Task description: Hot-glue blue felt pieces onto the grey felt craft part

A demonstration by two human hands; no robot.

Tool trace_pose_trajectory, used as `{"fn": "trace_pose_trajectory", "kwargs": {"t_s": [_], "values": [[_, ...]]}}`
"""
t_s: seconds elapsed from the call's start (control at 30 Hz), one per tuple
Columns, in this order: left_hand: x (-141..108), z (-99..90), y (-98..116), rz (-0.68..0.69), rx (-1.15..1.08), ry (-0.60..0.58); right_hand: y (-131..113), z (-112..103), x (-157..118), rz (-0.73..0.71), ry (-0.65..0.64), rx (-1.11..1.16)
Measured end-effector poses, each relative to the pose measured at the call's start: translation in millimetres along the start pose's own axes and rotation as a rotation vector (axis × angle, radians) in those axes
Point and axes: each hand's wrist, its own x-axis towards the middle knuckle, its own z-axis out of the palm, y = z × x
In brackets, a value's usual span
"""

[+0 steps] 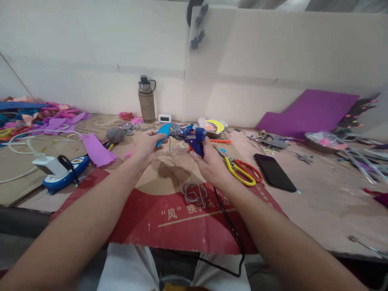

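Observation:
Between the fingers of my left hand (150,143) is a blue piece of felt-like sheet (163,134), held above the cardboard. My right hand (209,161) is wrapped round the grip of a blue hot glue gun (196,141), whose nozzle points left at the blue piece. Whether the nozzle touches it I cannot tell. A black cord (226,218) runs down from the gun over the table's front edge. Grey string (195,194) hangs near the blue piece and lies in a loose coil on the red-printed cardboard (136,222).
Scissors (242,171) with yellow and orange handles and a black phone (274,171) lie to the right. A blue power strip (66,176) with a white plug sits left. Behind stand a bottle (147,103), a ball of grey yarn (115,135) and a purple sheet (312,115).

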Motion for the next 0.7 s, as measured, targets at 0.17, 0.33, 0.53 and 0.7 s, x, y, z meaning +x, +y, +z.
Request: {"fn": "trace_pose_trajectory", "kwargs": {"t_s": [0.17, 0.33, 0.53, 0.7], "values": [[0.6, -0.5, -3.2, 0.039, 0.04, -0.018, 0.1, 0.2, 0.7, 0.006, 0.005, -0.004], [1.6, -1.0, -4.2, 0.041, 0.04, -0.002, -1.3, 0.0, 0.6, 0.016, -0.013, -0.019], [-0.5, -0.7, -3.0, 0.047, 0.048, -0.015, -0.3, 0.5, 0.8, 0.008, 0.004, -0.001], [-0.7, -0.1, -2.5, 0.048, 0.057, -0.003, -0.1, -0.1, 1.2, -0.002, -0.001, 0.012]]}}
